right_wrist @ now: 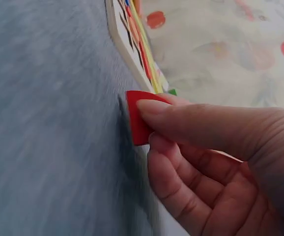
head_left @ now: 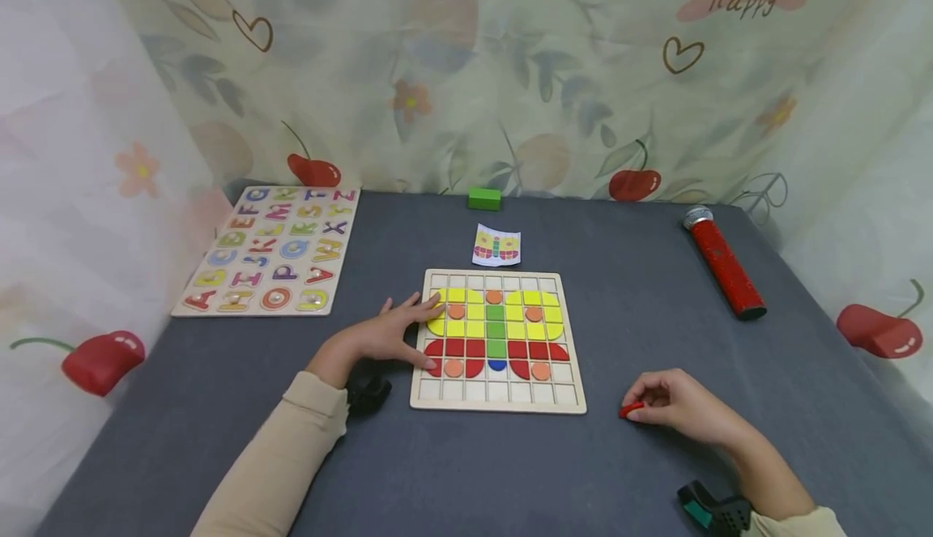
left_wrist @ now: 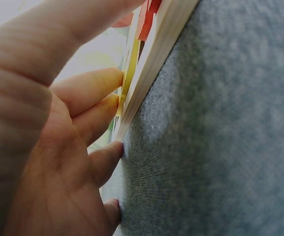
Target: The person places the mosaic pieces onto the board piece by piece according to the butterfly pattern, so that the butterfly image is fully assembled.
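A wooden grid board [head_left: 499, 406] lies mid-table, bearing yellow, red, green, orange and blue flat pieces in a butterfly shape. My left hand [head_left: 386, 334] spreads over its left side, the thumb by the lower red pieces and other fingertips at the yellow ones. In the left wrist view, two fingers of this hand [left_wrist: 58, 142] reach the yellow edge, while two more rest lower, by the board's side and the cloth. Right of the board, my right hand [head_left: 674, 403] pinches a small red quarter-round piece [right_wrist: 138, 120] between thumb and fingers, close over the table.
A printed card [head_left: 497, 245] with a butterfly pattern lies behind the board, and a green block [head_left: 484, 199] beyond it. An alphabet puzzle board [head_left: 266, 253] sits at the back left. On the right lies a red microphone [head_left: 727, 266]. Patterned curtains [head_left: 510, 75] surround the grey table.
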A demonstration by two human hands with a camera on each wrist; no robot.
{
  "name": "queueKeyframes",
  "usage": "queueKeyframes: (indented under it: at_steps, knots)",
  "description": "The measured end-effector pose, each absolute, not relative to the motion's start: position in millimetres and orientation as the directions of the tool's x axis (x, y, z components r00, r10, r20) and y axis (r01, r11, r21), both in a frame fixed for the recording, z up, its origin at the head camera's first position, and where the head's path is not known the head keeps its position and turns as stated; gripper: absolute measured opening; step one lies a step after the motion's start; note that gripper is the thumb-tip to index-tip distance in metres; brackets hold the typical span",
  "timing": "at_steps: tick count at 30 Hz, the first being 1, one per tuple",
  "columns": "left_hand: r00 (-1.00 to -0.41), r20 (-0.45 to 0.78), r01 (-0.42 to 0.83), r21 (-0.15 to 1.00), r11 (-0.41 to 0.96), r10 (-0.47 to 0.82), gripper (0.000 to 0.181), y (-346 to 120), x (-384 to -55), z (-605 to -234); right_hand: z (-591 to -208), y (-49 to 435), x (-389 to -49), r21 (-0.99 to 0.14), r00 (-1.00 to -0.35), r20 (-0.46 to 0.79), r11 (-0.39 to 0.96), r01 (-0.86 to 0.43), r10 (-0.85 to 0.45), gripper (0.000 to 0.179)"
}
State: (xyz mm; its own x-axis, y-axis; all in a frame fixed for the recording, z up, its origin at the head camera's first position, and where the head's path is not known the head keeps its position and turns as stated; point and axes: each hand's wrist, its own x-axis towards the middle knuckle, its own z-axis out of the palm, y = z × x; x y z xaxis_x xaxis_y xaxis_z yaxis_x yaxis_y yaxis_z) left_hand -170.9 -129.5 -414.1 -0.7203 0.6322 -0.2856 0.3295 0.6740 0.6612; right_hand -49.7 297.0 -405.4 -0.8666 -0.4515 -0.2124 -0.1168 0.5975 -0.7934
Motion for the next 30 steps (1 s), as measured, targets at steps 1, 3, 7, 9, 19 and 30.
queueKeyframes:
  at_steps: [1, 3, 7, 9, 19, 30]
  knots:
    - [-0.723, -0.288, 0.324, 0.661, 0.676, 0.628, 0.093, -129.4, -170.4, -413.9, -405.6, 294.4, -52.8, -0.793, -0.868, -0.191, 0.593, -0.139, -0.458, 0.015]
    - [-0.726, -0.292, 0.314, 0.665, 0.677, 0.623, 0.093, -129.1, -169.5, -413.6, -406.2, 288.3, -59.6, -0.797, -0.871, -0.149, 0.578, -0.175, -0.469, 0.014]
    - [-0.726, -0.294, 0.316, 0.662, 0.680, 0.622, 0.093, -128.6, -169.2, -413.2, -406.5, 273.8, -71.9, -0.804, -0.883, -0.096, 0.559, -0.203, -0.460, 0.016]
    - [-0.724, -0.292, 0.323, 0.656, 0.682, 0.624, 0.093, -128.6, -169.8, -413.5, -406.3, 266.3, -76.9, -0.803, -0.891, -0.094, 0.562, -0.196, -0.445, 0.018]
    - [-0.725, -0.288, 0.317, 0.667, 0.674, 0.626, 0.093, -129.2, -168.5, -414.1, -415.0, 239.3, -90.2, -0.803, -0.893, -0.009, 0.535, -0.262, -0.450, 0.016]
    - [-0.743, -0.275, 0.342, 0.628, 0.699, 0.610, 0.091, -124.4, -167.3, -411.6, -415.2, 227.4, -86.8, -0.717, -0.923, 0.008, 0.641, -0.273, -0.384, 0.019]
